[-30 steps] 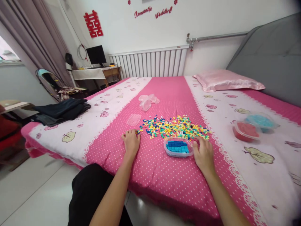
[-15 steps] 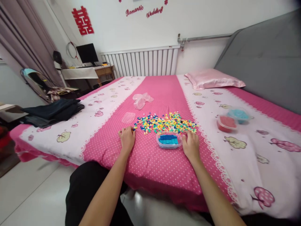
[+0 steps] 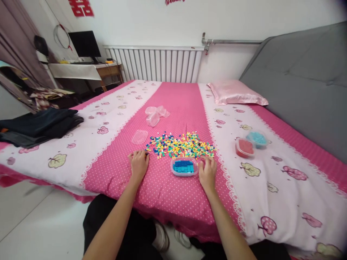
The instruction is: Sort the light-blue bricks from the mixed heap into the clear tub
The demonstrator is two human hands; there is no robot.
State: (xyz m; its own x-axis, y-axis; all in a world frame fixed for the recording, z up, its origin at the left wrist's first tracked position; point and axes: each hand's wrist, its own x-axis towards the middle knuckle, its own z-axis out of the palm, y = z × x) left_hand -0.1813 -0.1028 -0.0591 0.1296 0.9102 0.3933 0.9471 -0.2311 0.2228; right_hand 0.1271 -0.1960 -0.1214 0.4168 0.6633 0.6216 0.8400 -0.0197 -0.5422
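Observation:
A wide scatter of small coloured building-block pieces, yellow, white, green, blue and red, lies on the pink dotted bedspread. My left hand rests palm down at the pile's left end, fingers loosely bent and slightly apart; a dark piece shows by its fingertips. Close to the pile's near edge stands a clear plastic tub with rows of dark and light blue blocks in it. Just right of that tub, my right hand lies with its thumb apart from the fingers, fingertips by the pile. Nothing is visibly held in it.
Right of the pile sit a tub of red pieces and a tub of light blue pieces. Beyond the left hand lie a clear lid and several empty clear tubs. Dark folded clothes and a pink pillow are farther off.
The view has tilted downward and shifted, so everything sits farther left. Both hands stay in nearly the same places beside the pile and the blue-block tub.

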